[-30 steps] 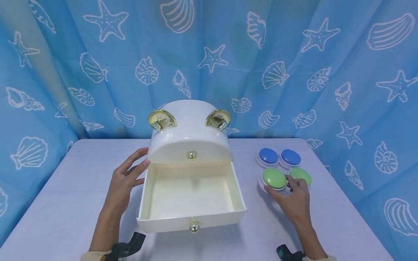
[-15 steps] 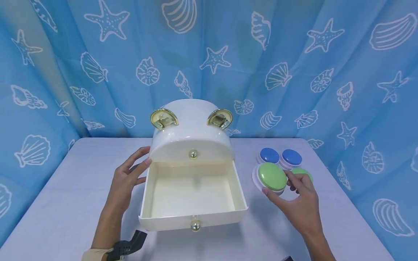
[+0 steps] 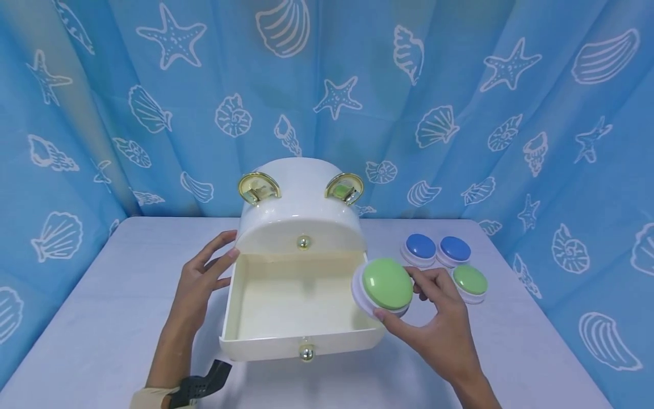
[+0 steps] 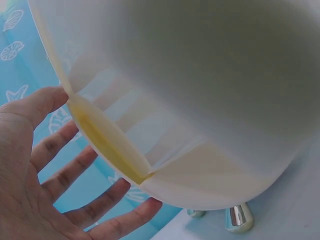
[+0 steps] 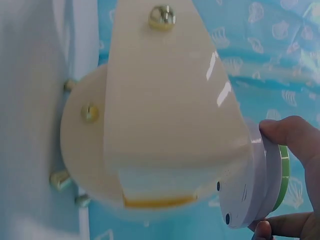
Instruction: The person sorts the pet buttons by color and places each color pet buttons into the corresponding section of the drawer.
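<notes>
A white storage box [image 3: 298, 207] with two gold ear-shaped trims has its lower drawer [image 3: 298, 301] pulled out. My left hand [image 3: 196, 278] rests against the box's left side. In the left wrist view its fingers [image 4: 70, 177] are spread, fairly straight, with the tips at the box's edge. My right hand [image 3: 434, 324] pinches a green push button [image 3: 387, 283] with a white base by its rim, thumb at the near side. The button is tilted and overlaps the drawer's right wall in the head view. In the right wrist view its white underside [image 5: 242, 187] shows beside the drawer.
On the right of the white table [image 3: 511, 352] stand two blue push buttons [image 3: 421, 246] and another green push button [image 3: 470, 280]. A second, shut drawer with a gold knob [image 3: 304, 242] is above the open one. A blue seashell curtain [image 3: 337, 130] hangs behind.
My right hand has lifted the nearer green push button from the group and carried it left to the drawer's right side. My left hand has stayed at the box.
</notes>
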`<state>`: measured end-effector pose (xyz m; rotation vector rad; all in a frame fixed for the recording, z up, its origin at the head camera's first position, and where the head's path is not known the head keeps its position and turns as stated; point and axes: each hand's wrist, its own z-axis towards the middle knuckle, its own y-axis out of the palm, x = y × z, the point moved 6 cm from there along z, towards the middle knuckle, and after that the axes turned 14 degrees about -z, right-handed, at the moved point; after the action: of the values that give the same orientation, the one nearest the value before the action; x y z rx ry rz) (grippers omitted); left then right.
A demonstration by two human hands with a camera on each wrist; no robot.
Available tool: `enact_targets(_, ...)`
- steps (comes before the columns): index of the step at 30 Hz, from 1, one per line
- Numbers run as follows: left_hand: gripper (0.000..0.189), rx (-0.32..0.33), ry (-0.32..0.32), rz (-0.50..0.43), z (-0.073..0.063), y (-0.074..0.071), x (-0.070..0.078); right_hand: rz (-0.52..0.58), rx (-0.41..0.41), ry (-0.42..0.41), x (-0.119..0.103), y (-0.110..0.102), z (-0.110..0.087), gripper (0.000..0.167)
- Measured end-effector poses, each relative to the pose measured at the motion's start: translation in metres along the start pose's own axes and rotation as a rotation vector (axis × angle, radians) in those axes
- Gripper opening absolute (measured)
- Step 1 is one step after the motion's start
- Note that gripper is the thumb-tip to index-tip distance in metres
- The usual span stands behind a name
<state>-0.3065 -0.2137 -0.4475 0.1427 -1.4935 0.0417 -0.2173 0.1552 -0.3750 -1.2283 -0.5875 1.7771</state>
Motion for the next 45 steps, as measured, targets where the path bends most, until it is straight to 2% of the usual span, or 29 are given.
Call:
enact_targets(4,0.058,-0.007,0.025,0.013,0.002,-0.003,-0.007,0.044,-0.036,-0.036,-0.018,0.008,-0.003,0.072)
enact_targets(7,0.055,-0.001,0.044,0.032,0.007,-0.006,-0.017,0.077,-0.049,-0.059,-0.03,0.012,-0.005,0.07)
enact_targets(11,0.059,-0.005,0.014,0.01,0.003,-0.005,-0.01,0.107,-0.066,-0.093,-0.045,0.018,-0.007,0.069)
enact_targets(14,0.062,-0.011,-0.014,-0.009,-0.003,-0.002,0.001,0.12,-0.079,-0.117,-0.056,0.023,-0.009,0.069)
enact_targets(18,0.061,-0.004,-0.013,-0.002,-0.005,-0.004,0.001,0.112,-0.094,-0.129,-0.073,0.029,-0.012,0.07)
enact_targets(26,0.063,-0.039,-0.025,-0.017,-0.009,-0.009,0.002,0.062,-0.077,-0.19,-0.104,0.037,-0.017,0.069)
enact_targets(32,0.061,-0.032,-0.009,-0.019,-0.013,-0.011,0.004,0.09,-0.128,-0.237,-0.122,0.049,-0.017,0.071)
enact_targets(35,0.06,-0.035,-0.009,-0.03,-0.012,-0.012,0.002,0.035,-0.173,-0.295,-0.129,0.056,-0.015,0.081)
enact_targets(38,0.06,-0.051,-0.012,-0.043,-0.011,-0.013,0.002,0.011,-0.203,-0.326,-0.131,0.058,-0.016,0.08)
enact_targets(45,0.058,-0.047,0.005,-0.038,-0.012,-0.013,0.004,0.055,-0.124,-0.352,-0.125,0.047,-0.018,0.056)
